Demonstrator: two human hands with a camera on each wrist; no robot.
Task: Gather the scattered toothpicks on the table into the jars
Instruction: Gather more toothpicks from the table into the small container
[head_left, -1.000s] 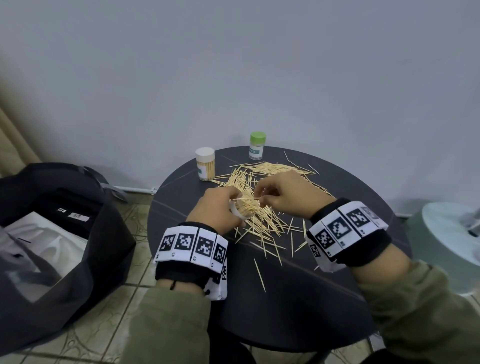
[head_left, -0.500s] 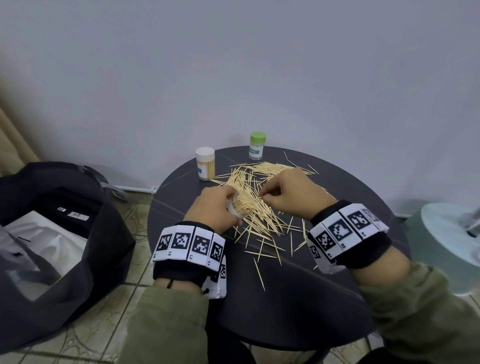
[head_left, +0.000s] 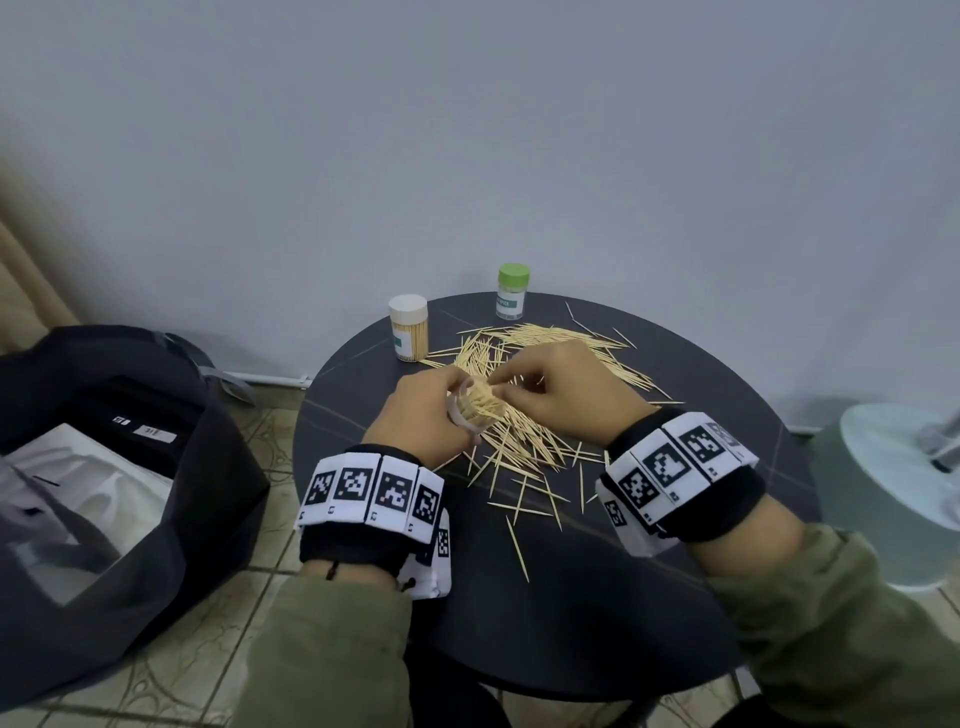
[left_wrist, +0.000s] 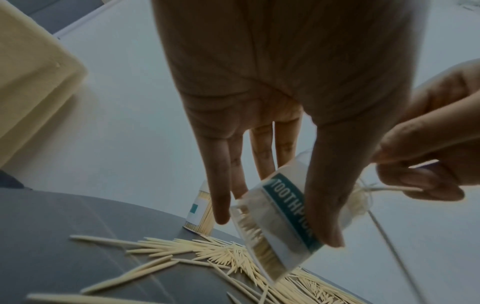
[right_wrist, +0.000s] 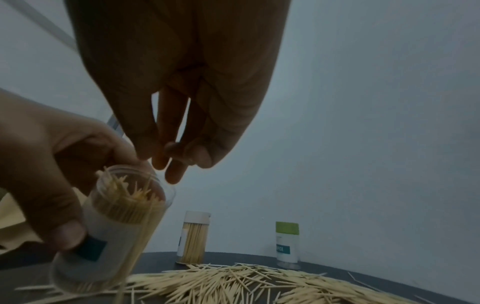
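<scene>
1. Round dark table (head_left: 649, 597) against a grey wall (head_left: 467, 130) — scattered toothpicks (head_left: 524, 441) heaped mid-table.
2. Left hand (head_left: 421, 415) grips the open jar (head_left: 470, 410) (tilted); right hand (head_left: 566, 395) pinches one toothpick (left_wrist: 394, 188) at its mouth.

In the head view, the left hand (head_left: 421, 415) hides most of the clear plastic toothpick jar (head_left: 470, 410). The right hand (head_left: 561, 395) covers part of the pale wooden toothpick pile (head_left: 524, 441). In the right wrist view, whether its fingertips (right_wrist: 174, 172) pinch a toothpick is unclear. The green-lidded jar's (head_left: 512, 291) contents cannot be made out.
</scene>
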